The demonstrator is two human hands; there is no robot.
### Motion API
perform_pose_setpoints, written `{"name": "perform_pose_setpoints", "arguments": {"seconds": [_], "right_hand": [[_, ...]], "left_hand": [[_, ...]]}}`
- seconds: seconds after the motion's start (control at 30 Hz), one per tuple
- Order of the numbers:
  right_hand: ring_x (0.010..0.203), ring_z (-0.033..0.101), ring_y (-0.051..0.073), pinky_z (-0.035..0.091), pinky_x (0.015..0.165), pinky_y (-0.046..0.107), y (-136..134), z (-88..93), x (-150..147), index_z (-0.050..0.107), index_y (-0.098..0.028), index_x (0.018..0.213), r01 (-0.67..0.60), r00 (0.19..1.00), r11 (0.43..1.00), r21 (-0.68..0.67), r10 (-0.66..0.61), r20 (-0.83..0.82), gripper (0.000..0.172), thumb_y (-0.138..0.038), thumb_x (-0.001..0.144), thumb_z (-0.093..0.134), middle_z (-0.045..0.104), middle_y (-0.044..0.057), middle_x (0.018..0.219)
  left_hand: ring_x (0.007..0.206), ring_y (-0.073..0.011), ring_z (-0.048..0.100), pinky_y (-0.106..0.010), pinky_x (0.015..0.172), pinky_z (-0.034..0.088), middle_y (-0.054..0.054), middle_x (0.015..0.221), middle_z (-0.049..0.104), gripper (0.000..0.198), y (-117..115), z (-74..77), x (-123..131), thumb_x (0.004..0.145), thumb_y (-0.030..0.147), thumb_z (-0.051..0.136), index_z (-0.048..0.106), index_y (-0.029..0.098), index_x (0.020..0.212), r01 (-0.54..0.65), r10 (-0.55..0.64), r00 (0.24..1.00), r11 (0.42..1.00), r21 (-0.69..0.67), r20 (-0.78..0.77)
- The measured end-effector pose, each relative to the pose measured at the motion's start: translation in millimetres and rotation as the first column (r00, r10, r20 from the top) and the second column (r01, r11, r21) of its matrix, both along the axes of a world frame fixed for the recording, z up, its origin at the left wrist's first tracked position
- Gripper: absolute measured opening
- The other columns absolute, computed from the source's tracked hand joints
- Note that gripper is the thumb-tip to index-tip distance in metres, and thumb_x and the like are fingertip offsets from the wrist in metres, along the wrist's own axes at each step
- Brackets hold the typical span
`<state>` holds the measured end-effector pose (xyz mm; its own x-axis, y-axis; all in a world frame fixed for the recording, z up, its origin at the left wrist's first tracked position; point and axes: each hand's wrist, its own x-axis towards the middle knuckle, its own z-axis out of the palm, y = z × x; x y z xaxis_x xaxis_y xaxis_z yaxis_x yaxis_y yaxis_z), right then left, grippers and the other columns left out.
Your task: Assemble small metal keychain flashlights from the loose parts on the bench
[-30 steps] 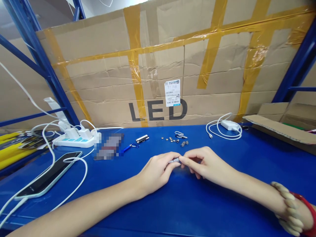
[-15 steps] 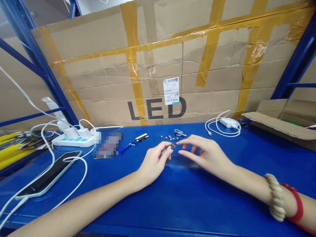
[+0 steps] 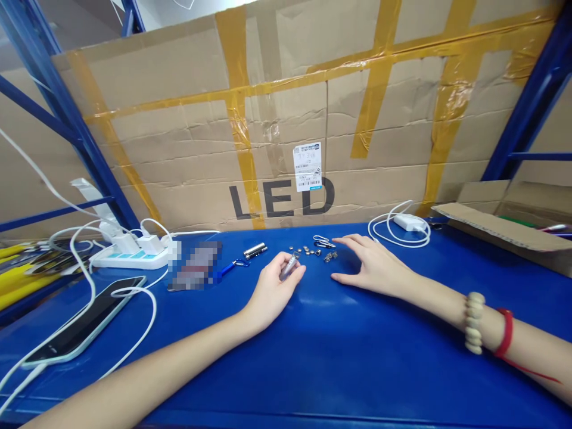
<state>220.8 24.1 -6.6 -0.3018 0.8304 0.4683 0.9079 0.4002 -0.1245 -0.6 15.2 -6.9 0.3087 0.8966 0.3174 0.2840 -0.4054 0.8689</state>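
Note:
My left hand [image 3: 270,295] is closed around a small silver metal tube [image 3: 289,266], its end pointing up and away; part of it is hidden by the fingers. My right hand [image 3: 379,262] hovers over the table with thumb and fingers spread, holding nothing. Close to its fingertips lies a cluster of tiny metallic pieces [image 3: 330,257], too small to make out well. Left of these, several small round discs like button cells [image 3: 306,249] are scattered. A silver carabiner clip [image 3: 322,240] is just behind them. Another silver-and-black tube [image 3: 255,249] lies beyond my left hand.
A blue pen-like tube with a clip [image 3: 230,270], a blurred-out flat object [image 3: 196,267], a phone [image 3: 84,322] on a cable and a power strip [image 3: 134,256] occupy the left. Back right are a white charger [image 3: 410,223] and an open carton [image 3: 496,226]. A large cardboard box [image 3: 187,155] stands behind.
My right hand has moved right, away from the left, and its fingers have spread. The tiny metallic cluster now shows on the table between the hands. The tube in my left hand has tilted more upright.

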Motion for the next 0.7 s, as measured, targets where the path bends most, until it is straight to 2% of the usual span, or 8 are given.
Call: {"name": "perform_pose_setpoints", "arguments": {"seconds": [0.17, 0.27, 0.43, 0.53, 0.7], "right_hand": [[0.121, 0.04, 0.035, 0.033, 0.097, 0.053, 17.1, -11.2, 14.0, 0.042, -0.016, 0.131, 0.034, 0.998, 0.997, -0.074, -0.031, 0.046, 0.075, -0.065, 0.075, 0.045, 0.043, 0.016, 0.134], [0.124, 0.035, 0.034, 0.029, 0.099, 0.054, 23.4, -14.0, 16.9, 0.04, -0.018, 0.134, 0.031, 0.997, 0.99, -0.138, -0.021, 0.073, 0.075, -0.067, 0.077, 0.04, 0.04, 0.015, 0.137], [0.125, 0.035, 0.035, 0.029, 0.096, 0.057, 27.9, -15.3, 18.0, 0.045, -0.023, 0.13, -0.001, 0.998, 0.985, -0.172, 0.012, 0.067, 0.066, -0.065, 0.08, 0.038, 0.041, 0.015, 0.135], [0.123, 0.036, 0.033, 0.031, 0.095, 0.055, 25.1, -13.6, 16.2, 0.051, -0.024, 0.124, -0.007, 0.998, 0.989, -0.147, 0.015, 0.054, 0.059, -0.062, 0.081, 0.041, 0.043, 0.014, 0.133], [0.113, 0.046, 0.027, 0.035, 0.092, 0.046, 13.7, -5.9, 6.9, 0.065, -0.023, 0.097, -0.012, 1.0, 0.997, -0.07, 0.013, 0.016, 0.033, -0.048, 0.079, 0.055, 0.052, 0.01, 0.12]], "left_hand": [[0.057, -0.009, 0.04, -0.02, 0.054, 0.032, 0.006, 0.064, 0.042, 0.016, 1.4, 0.0, 0.4, 0.077, 0.024, 0.053, 0.041, 0.018, 0.069, -0.013, 0.011, 0.998, 1.0, -0.027, -0.057], [0.056, -0.0089, 0.037, -0.02, 0.054, 0.03, 0.006, 0.062, 0.04, 0.017, 2.6, 0.3, -0.3, 0.077, 0.024, 0.052, 0.04, 0.018, 0.067, -0.02, 0.019, 0.998, 0.999, -0.026, -0.055], [0.058, -0.0093, 0.037, -0.021, 0.056, 0.031, 0.006, 0.063, 0.04, 0.017, 2.9, -0.6, 0.2, 0.076, 0.024, 0.052, 0.039, 0.018, 0.066, -0.019, 0.018, 0.999, 0.999, -0.032, -0.036], [0.059, -0.0099, 0.038, -0.022, 0.057, 0.032, 0.005, 0.064, 0.04, 0.016, 1.6, -0.3, 1.7, 0.077, 0.025, 0.051, 0.039, 0.018, 0.067, -0.004, 0.002, 0.999, 0.999, -0.037, -0.037], [0.058, -0.0101, 0.038, -0.022, 0.057, 0.031, 0.005, 0.062, 0.04, 0.016, 0.4, 0.8, 3.5, 0.076, 0.025, 0.051, 0.039, 0.018, 0.067, -0.015, 0.013, 0.998, 1.0, -0.022, -0.054]]}}
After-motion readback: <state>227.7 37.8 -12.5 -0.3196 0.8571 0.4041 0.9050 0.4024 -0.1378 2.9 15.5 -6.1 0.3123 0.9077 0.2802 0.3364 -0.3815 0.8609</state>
